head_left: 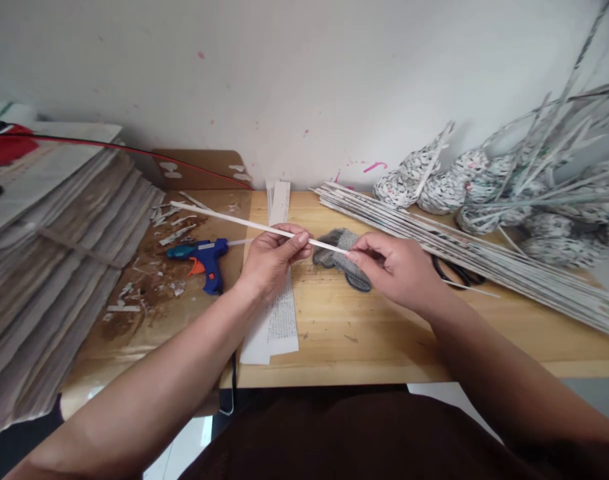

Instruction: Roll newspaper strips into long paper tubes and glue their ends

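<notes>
A thin white paper rod [234, 219] slants across the middle, its far end up at the left. My left hand [277, 255] pinches it between thumb and fingers partway along. At its right end my right hand [391, 267] grips the tip with closed fingers. Beneath my left hand, printed paper strips [283, 320] lie on the wooden table [334, 333]. A grey knitted glove or cloth [341, 257] rests on the table behind and between my hands. Left of my left hand lies a blue glue gun [207, 260] with an orange trigger.
A tall stack of paper [59, 267] fills the left side. Paper scraps [174, 223] lie around the glue gun. A bundle of paper rods [459, 257] runs diagonally at the right, before several woven paper shapes [444, 187]. Black-handled scissors [454, 272] sit partly under the rods.
</notes>
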The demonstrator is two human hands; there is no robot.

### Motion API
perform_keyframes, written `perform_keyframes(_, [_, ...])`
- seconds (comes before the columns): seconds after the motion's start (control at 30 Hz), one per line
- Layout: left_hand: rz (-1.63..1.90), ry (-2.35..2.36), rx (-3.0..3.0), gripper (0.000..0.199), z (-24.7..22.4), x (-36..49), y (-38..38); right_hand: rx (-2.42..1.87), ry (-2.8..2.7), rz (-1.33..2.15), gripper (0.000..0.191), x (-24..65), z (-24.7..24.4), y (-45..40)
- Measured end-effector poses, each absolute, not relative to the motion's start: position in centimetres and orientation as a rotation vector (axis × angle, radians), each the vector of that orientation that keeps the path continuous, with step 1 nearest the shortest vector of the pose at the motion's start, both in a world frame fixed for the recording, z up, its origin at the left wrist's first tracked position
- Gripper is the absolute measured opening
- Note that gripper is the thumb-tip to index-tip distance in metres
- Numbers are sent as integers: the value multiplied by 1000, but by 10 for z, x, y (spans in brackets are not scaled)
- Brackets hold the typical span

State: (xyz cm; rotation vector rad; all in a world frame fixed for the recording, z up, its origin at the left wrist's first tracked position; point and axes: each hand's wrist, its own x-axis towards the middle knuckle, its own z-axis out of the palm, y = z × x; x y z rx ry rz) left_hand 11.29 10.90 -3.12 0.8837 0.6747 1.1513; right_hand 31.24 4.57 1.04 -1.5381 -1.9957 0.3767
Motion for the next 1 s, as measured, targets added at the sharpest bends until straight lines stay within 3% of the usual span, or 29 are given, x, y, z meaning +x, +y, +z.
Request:
perform_keyframes(0.2, [1011,673,916,25,-36,118,103,-1476,-2041,403,16,308,5,44])
perform_keyframes(0.43, [1112,701,895,26,-35,115,106,-1465,-2081,189,16,308,4,44])
perform_keyframes(1.0, [1263,741,720,27,-31,109,114,-1489,-2083,69,19,315,3,47])
